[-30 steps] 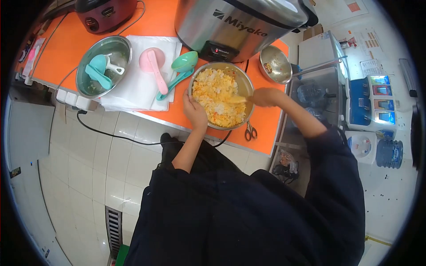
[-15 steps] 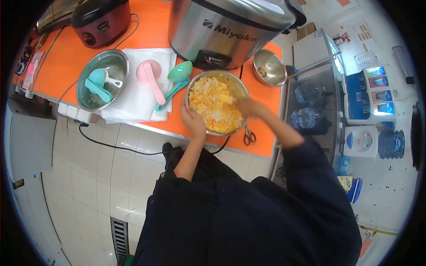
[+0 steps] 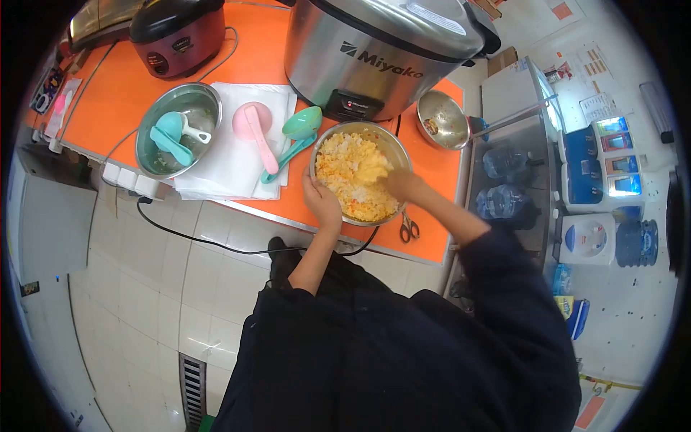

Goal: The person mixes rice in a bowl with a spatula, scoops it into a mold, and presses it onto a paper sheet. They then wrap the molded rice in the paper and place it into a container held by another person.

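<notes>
A metal bowl full of yellow-orange rice with orange bits sits near the front edge of the orange table. My left hand grips the bowl's left side at the rim. Over the bowl's right part, my right hand is closed on what looks like a yellow rice paddle, its blade down in the rice. Motion blur and my fingers hide most of the handle. Scissors lie just right of the bowl.
A large Miyako rice cooker stands behind the bowl, a smaller metal bowl to the right. Leftward are a pink ladle, a green ladle on white paper, a basin holding teal scoops, and a dark red cooker.
The view has shifted slightly, so the table appears a little lower and further right. My right hand and the paddle have moved within the rice; my left hand stays on the bowl.
</notes>
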Action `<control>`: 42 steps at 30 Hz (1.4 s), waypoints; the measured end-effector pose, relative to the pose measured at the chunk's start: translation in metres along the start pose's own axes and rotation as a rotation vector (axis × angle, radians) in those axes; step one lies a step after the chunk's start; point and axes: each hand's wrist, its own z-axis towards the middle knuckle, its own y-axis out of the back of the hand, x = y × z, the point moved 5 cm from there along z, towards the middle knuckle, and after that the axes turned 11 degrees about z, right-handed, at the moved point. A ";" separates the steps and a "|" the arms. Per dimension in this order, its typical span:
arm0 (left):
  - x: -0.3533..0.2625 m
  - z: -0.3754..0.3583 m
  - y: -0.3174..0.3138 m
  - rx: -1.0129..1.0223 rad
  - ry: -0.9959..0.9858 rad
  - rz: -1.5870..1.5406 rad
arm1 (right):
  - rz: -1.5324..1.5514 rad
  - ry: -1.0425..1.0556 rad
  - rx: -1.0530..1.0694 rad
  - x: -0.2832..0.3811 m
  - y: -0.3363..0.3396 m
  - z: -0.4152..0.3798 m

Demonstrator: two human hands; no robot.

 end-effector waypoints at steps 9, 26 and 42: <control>-0.003 0.001 0.000 -0.017 0.017 -0.002 | 0.161 -0.227 0.159 -0.005 0.052 -0.021; 0.005 0.002 -0.004 0.033 -0.027 -0.057 | 0.283 -0.235 -0.122 -0.011 0.021 -0.012; 0.002 0.000 -0.002 0.023 -0.006 -0.040 | 0.336 -0.258 -0.142 0.052 -0.005 -0.081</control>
